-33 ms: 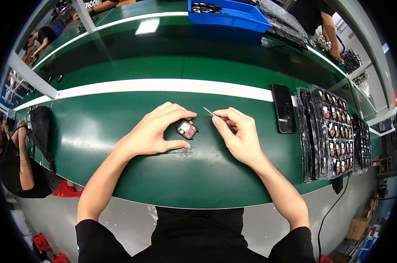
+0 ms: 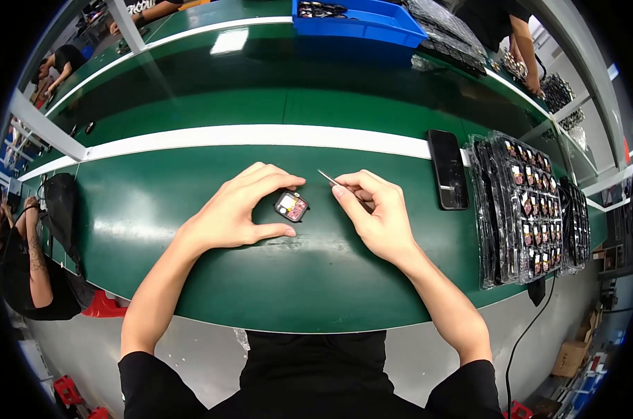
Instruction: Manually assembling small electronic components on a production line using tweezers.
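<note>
A small black watch-like case with a pink and white inside lies on the green table. My left hand rests beside it with thumb and fingers spread wide around it; I see no clear grip on the case. To the right, my right hand is closed on a slim metal tool. Its thin tip points up and left, apart from the case. The rest of the tool is mostly hidden by the fingers, so its exact kind does not show.
A black phone lies at the right, next to stacked clear trays full of small parts. Beyond the white ledge stands a blue bin. A black bag sits at the left edge near another person's arm.
The whole view has shifted slightly, so everything appears a little further left. My hands, the case and the tool keep nearly the same arrangement.
</note>
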A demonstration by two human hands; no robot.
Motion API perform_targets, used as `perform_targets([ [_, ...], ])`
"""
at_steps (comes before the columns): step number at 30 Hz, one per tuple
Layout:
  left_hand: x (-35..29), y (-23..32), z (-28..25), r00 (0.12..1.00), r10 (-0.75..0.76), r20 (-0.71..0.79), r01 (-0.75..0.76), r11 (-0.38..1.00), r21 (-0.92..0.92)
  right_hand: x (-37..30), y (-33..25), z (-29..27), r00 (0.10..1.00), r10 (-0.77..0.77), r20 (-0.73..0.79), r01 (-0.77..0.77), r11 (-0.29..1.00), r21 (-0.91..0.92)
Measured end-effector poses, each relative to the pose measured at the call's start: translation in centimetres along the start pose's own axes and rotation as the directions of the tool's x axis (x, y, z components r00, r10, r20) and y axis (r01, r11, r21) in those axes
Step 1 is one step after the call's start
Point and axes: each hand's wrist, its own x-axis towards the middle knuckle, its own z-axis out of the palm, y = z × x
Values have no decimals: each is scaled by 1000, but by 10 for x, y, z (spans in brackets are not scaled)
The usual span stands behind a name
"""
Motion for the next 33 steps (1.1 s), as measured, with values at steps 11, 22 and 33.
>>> perform_targets([
  [11, 13, 10, 3, 994, -100, -40, 104, 989, 106, -3, 10, -10, 995, -96, -11, 96, 994, 48],
  [22, 10, 17, 12, 990, -140, -28, 141, 989, 46, -4, 6, -10, 998, -63, -31, 65, 994, 92],
  [33, 10, 7, 15, 998, -47, -42, 49, 998, 34, -14, -1, -11, 996, -85, 1, 85, 995, 48],
])
